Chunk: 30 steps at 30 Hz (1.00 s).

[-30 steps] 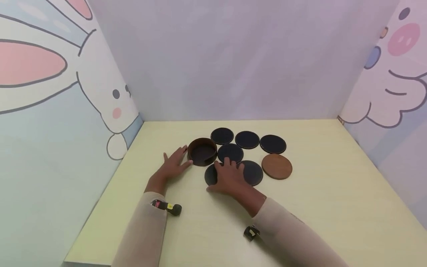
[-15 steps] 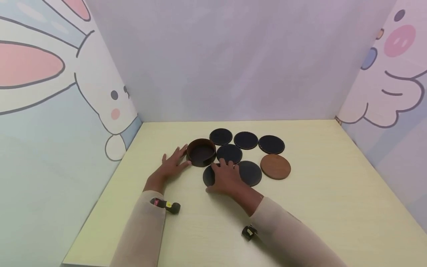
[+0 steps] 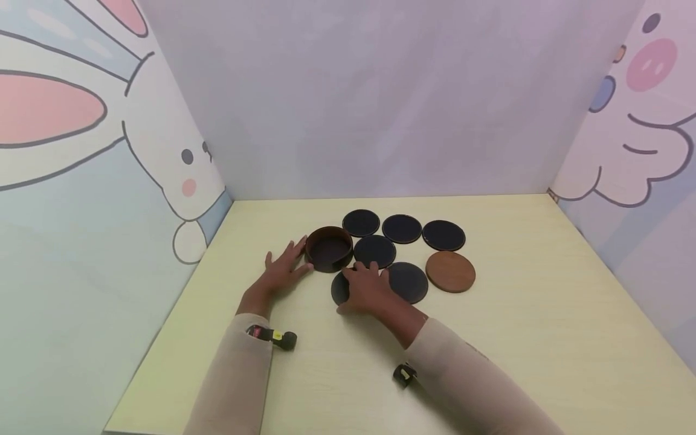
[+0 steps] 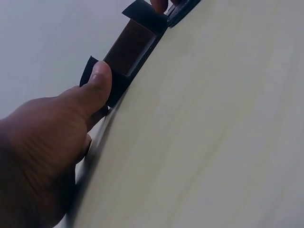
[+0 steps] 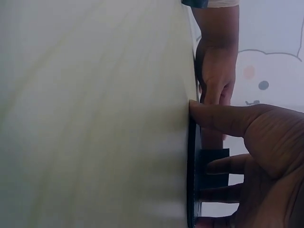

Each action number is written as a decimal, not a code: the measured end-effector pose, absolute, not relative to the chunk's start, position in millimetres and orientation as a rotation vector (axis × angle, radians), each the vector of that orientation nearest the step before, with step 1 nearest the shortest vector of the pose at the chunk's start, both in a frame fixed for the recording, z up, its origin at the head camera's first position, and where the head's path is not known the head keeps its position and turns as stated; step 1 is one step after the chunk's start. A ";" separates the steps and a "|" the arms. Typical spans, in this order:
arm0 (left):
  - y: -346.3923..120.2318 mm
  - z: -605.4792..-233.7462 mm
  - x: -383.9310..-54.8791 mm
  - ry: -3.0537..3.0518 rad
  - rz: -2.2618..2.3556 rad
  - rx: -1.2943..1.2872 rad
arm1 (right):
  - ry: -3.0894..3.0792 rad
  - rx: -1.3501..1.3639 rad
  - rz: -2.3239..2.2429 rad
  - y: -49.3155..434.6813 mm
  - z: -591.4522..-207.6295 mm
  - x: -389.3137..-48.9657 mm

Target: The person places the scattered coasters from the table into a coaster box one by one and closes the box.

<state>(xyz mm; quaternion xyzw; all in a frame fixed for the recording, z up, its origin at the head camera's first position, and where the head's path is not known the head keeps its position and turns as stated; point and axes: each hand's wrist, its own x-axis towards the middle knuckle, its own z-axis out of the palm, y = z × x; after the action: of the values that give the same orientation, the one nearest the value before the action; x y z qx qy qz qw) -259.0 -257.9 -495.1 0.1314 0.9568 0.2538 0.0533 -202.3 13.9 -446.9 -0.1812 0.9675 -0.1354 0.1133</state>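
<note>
A round dark-brown coaster holder (image 3: 329, 249) with a recess in its wall stands on the table. My left hand (image 3: 278, 273) rests against its left side with the fingers extended; in the left wrist view the thumb (image 4: 99, 75) lies on the holder's wall. My right hand (image 3: 367, 291) spans a black round coaster (image 3: 340, 289) lying flat in front of the holder. Its thumb is at the near edge and the fingers bend down toward the far edge, hiding much of the coaster. In the right wrist view, the thumb tip touches the coaster's rim (image 5: 191, 166).
Another black coaster (image 3: 409, 283) lies right of my right hand, one more black coaster (image 3: 375, 251) behind it. Several black ones form a back row, including a far-right coaster (image 3: 443, 235). A brown disc (image 3: 451, 271) lies at the right. Walls enclose the pale table (image 3: 522, 338).
The fingers of my right hand have drawn in slightly over the black coaster, and its wrist has shifted a little. My left hand stays at the holder.
</note>
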 end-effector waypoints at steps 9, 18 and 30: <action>-254.4 -492.3 -255.1 2.915 0.765 0.403 | 2.823 -0.504 -0.396 8.5 -444.3 -200.3; -255.9 -493.2 -255.3 2.916 0.762 0.399 | 2.840 -0.507 -0.392 6.0 -440.1 -199.2; -256.2 -495.7 -254.0 2.922 0.789 0.420 | 2.837 -0.505 -0.286 2.4 -439.3 -200.1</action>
<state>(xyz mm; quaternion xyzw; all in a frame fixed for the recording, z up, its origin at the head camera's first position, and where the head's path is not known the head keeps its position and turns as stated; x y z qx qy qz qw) -254.0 -256.2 -495.7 0.1375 0.9553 0.2580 0.0432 -200.1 2.4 -439.3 -0.1732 0.9723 -0.0979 0.1228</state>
